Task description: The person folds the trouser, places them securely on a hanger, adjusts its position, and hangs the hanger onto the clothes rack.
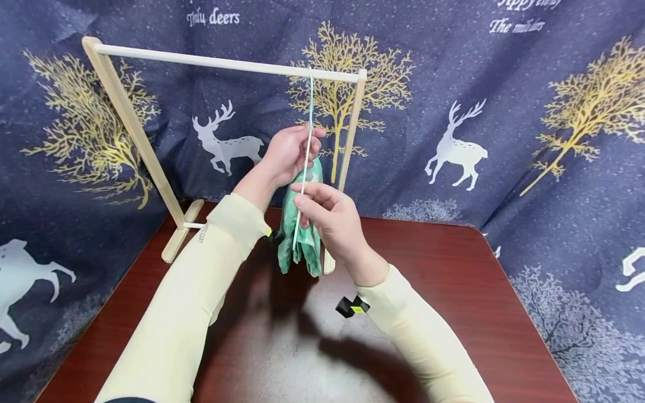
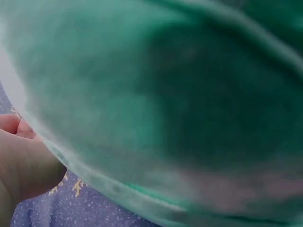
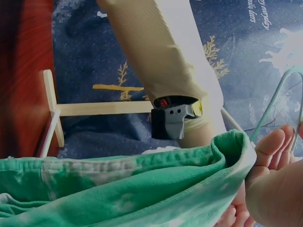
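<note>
A pale, thin wire hanger [image 1: 305, 162] hangs by its top from the rack's white rail, seen almost edge-on in the head view. On it is a green garment with whitish patches [image 1: 289, 218], folded and hanging down; its stitched edge shows in the right wrist view [image 3: 118, 184]. My left hand [image 1: 292, 151] holds the hanger's upper part, below the rail. Lower and nearer, my right hand [image 1: 330, 218] pinches the hanger's side between thumb and fingers. Blurred green cloth [image 2: 109, 104] covers most of the left wrist view.
A wooden rack with a white rail [image 1: 227, 64] stands at the back left of the red-brown table [image 1: 428, 268]. Its right post [image 1: 353, 123] is close beside my hands. Behind hangs a dark blue cloth [image 1: 403, 162] with deer and trees.
</note>
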Action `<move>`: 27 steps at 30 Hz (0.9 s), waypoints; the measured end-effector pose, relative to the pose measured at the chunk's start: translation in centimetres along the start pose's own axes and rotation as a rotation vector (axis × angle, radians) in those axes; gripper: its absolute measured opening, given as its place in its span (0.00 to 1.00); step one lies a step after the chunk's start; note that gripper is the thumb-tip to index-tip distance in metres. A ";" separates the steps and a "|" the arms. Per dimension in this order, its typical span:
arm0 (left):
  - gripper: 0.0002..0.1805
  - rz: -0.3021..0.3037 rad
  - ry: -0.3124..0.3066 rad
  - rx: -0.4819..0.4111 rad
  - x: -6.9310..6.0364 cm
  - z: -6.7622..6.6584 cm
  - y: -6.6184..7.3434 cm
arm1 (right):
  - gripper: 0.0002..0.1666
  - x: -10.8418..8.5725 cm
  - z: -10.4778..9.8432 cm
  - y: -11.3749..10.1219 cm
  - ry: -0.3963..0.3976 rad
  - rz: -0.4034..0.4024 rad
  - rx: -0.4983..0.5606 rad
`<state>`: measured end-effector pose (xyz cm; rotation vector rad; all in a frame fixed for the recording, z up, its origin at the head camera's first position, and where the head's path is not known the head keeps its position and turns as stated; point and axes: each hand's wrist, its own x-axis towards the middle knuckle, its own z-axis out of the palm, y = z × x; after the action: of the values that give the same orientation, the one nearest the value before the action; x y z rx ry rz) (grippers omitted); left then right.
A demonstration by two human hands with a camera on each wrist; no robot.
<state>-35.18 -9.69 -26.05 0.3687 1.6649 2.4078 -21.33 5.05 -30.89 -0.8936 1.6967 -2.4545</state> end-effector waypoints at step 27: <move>0.19 0.317 0.263 0.514 -10.4 -10.1 -4.9 | 0.18 -5.3 -9.9 1.9 0.213 0.059 -0.377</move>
<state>-28.33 -19.97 -35.07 0.4303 2.5223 2.2736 -22.08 14.43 -37.26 -0.6054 2.2741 -2.3013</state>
